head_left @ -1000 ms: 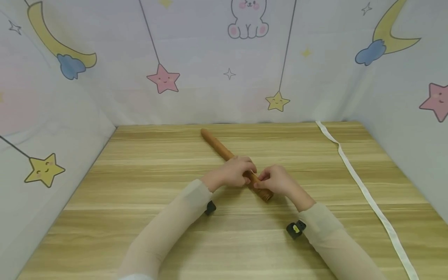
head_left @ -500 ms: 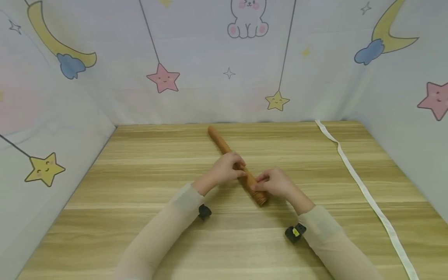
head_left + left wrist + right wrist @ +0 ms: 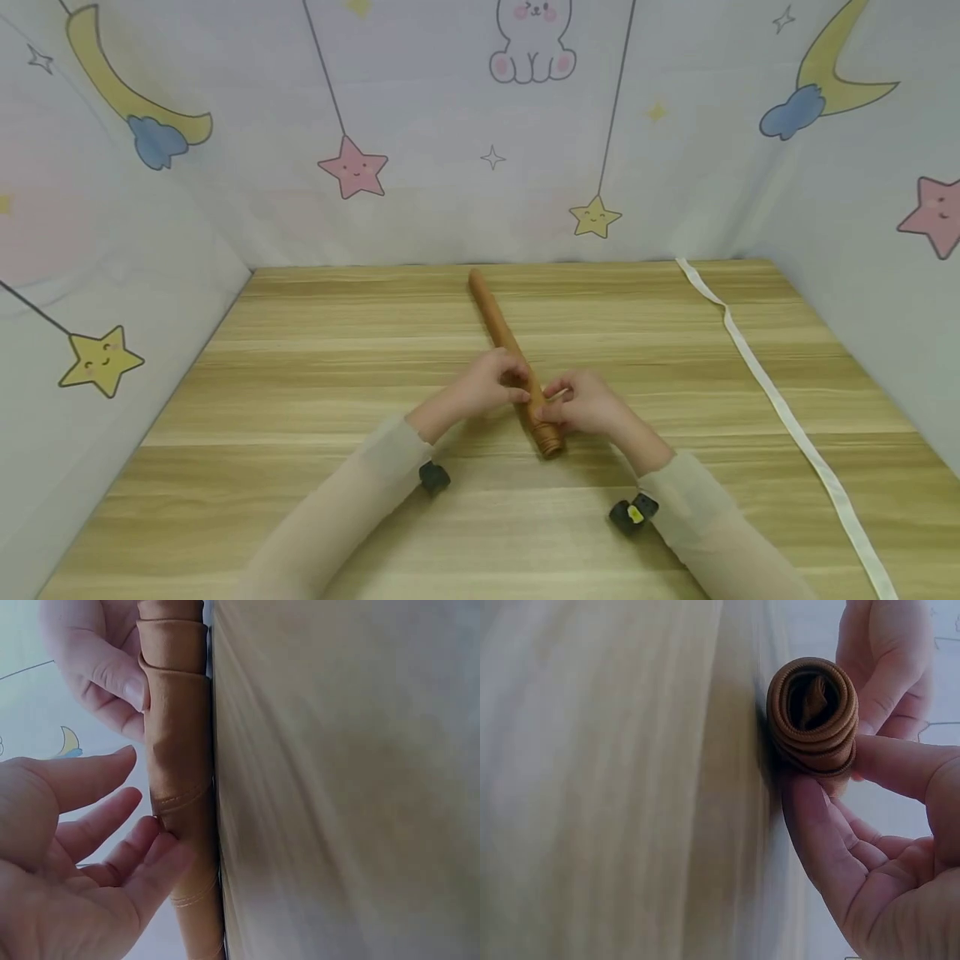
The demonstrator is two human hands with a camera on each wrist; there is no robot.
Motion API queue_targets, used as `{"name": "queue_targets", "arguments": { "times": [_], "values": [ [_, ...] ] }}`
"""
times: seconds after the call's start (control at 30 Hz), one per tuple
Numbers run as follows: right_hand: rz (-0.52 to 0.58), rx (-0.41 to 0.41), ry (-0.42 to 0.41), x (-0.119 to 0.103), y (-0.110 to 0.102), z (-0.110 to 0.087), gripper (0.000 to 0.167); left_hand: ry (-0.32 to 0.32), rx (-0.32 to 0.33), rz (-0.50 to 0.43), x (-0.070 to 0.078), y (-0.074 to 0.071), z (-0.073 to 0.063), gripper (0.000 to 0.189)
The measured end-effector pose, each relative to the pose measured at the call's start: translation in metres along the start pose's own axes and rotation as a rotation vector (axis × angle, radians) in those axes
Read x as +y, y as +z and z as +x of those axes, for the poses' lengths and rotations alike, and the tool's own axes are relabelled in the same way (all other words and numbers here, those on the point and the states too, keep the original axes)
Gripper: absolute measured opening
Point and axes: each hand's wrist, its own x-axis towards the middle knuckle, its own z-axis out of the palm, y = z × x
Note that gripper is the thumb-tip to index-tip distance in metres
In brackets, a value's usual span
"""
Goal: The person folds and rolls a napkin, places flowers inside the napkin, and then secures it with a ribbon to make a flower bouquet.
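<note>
A long, thin roll of brown cloth [image 3: 492, 321] lies slantwise on the table, its spiral end [image 3: 814, 705] facing the right wrist camera. Stepped layers and stitched seams show along it in the left wrist view. With thumb and finger, my right hand [image 3: 588, 404] pinches the roll close to its near end. My left hand [image 3: 480, 387] is on the other side, a little farther along; its fingers are loosely spread, and the fingertips [image 3: 161, 851] touch the cloth.
A white ribbon-like strip [image 3: 780, 404] runs along the right side of the wood-grain table [image 3: 300, 358]. Behind and at both sides hang pale curtains [image 3: 420, 217] printed with stars and moons.
The roll has turned closer to pointing straight ahead: its far end swings right, its near end moves left and nearer. My left hand has slid left and loosened; my right hand shifts slightly nearer.
</note>
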Motion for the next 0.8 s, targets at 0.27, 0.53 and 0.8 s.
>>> {"name": "queue_targets", "arguments": {
  "times": [0.27,0.53,0.8],
  "values": [
    [0.026,-0.02,-0.005,0.0,0.01,-0.008,0.039,-0.06,-0.018,-0.103,0.002,0.006,-0.012,0.03],
    [0.026,-0.033,-0.007,-0.001,0.018,-0.018,0.037,-0.115,-0.034,-0.154,0.005,0.007,-0.024,0.038],
    [0.03,-0.078,-0.03,-0.003,0.021,-0.026,0.035,-0.13,-0.069,-0.18,0.007,0.009,-0.033,0.046]
  ]
}}
